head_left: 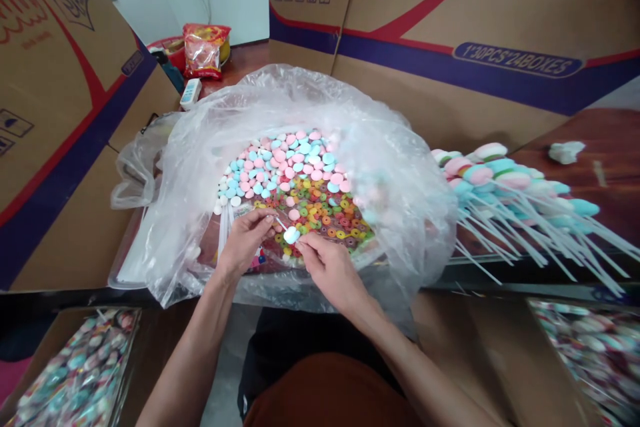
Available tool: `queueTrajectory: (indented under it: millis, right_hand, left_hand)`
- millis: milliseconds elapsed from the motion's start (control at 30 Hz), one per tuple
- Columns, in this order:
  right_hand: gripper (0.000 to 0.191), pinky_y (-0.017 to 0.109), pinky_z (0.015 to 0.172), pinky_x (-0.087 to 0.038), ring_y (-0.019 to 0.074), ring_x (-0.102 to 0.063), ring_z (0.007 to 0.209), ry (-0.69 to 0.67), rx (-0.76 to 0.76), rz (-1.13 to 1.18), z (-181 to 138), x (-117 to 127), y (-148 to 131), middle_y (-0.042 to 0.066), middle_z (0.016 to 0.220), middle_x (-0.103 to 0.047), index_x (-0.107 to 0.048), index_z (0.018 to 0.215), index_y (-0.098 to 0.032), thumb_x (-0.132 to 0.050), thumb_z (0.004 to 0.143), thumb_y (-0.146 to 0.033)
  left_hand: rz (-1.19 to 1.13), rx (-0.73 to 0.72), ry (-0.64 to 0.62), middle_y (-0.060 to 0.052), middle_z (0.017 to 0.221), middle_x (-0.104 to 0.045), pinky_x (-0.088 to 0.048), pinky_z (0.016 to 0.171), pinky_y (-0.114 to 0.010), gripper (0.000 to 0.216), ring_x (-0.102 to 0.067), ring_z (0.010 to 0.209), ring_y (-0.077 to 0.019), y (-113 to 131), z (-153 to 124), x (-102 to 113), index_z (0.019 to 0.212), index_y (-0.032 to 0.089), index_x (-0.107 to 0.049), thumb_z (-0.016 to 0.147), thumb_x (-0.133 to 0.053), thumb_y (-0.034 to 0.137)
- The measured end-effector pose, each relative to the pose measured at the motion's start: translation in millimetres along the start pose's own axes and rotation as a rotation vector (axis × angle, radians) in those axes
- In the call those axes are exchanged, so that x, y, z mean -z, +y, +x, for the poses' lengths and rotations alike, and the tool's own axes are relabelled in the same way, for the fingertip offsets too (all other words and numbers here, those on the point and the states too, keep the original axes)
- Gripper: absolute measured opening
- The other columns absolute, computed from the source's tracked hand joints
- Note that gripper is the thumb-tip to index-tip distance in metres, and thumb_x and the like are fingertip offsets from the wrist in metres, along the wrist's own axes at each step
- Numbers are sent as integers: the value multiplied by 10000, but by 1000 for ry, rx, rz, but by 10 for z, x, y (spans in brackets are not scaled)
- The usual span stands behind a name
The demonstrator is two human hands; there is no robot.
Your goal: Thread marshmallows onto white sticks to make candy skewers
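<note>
A big clear plastic bag (200,147) lies open in front of me, filled with pink, blue and white candy discs (285,160) and small coloured candy rings (325,210). My left hand (245,237) pinches a thin white stick (281,223) over the bag's near edge. My right hand (327,267) holds a pale blue candy disc (291,235) at the tip of that stick. Both hands nearly touch each other above the rings.
A pile of finished candy sticks (505,193) lies to the right on a dark table. Large cardboard boxes (450,20) stand behind and to the left. Packed trays (80,367) sit low left and low right (595,347). A snack bag (206,50) lies at the back.
</note>
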State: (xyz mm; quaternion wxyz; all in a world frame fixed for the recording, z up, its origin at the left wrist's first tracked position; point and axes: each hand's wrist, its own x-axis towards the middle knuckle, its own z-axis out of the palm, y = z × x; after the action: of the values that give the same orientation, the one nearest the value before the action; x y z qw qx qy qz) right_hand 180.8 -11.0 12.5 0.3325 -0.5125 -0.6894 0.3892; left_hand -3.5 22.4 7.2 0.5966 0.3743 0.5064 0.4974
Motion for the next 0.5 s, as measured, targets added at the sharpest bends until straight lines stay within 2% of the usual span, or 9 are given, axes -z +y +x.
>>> queueTrajectory:
  millis: [133, 333, 500]
  right_hand:
    - [285, 230, 559, -331, 118, -434, 535, 3, 20, -32, -9, 16, 4, -27, 591, -518, -639, 750, -196, -452, 950, -276]
    - [275, 227, 563, -348, 111, -451, 525, 41, 54, 16, -30, -1, -8, -23, 616, -556, -690, 824, -190, -463, 955, -276]
    - [268, 222, 564, -367, 114, -484, 536, 58, 41, 66, -62, -21, 17, -18, 618, -577, -683, 816, -185, -471, 952, -277]
  left_hand:
    - [-103, 47, 10, -9, 756, -712, -530, 693, -224, 348, -650, 690, -100, 38, -41, 1, 868, 163, -763, 620, -885, 373]
    - [-55, 81, -31, -20, 790, -724, -531, 685, -223, 342, -631, 670, -90, 33, -100, 5, 902, 165, -777, 645, -879, 367]
    - [-110, 11, 87, -6, 762, -694, -514, 673, -191, 338, -617, 669, -74, 29, -90, 23, 874, 166, -775, 633, -881, 378]
